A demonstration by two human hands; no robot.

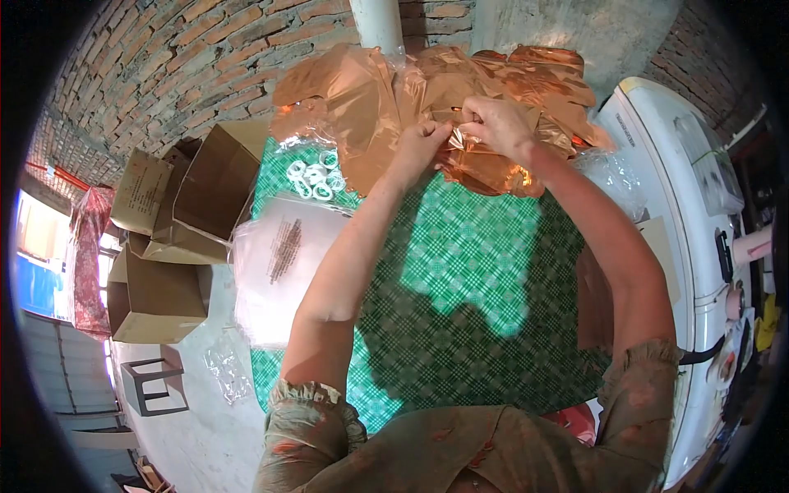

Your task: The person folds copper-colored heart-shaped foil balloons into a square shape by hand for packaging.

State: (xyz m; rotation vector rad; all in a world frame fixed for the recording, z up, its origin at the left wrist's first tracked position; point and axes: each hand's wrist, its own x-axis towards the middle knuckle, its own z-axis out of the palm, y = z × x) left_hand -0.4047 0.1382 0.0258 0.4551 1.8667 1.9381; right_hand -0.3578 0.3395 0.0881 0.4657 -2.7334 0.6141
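A pile of shiny copper-coloured foil pieces [353, 94], which look like flat foil balloons, lies across the far end of the table. My left hand [423, 146] pinches the edge of one foil balloon [489, 171] at the front of the pile. Close by on the right, my right hand [499, 125] has its fingers closed on the same foil. Between the fingertips the foil is creased, and the exact grip is partly hidden. Several white rings, perhaps ribbon rolls [315, 177], sit left of my left hand.
A green checked cloth [468, 246] covers the table. Clear printed plastic bags [288, 263] overlap its left edge; crumpled clear plastic [612, 177] lies at the right. Open cardboard boxes [209, 185] and a small dark stool [154, 382] stand left. A white appliance [666, 156] borders the right side.
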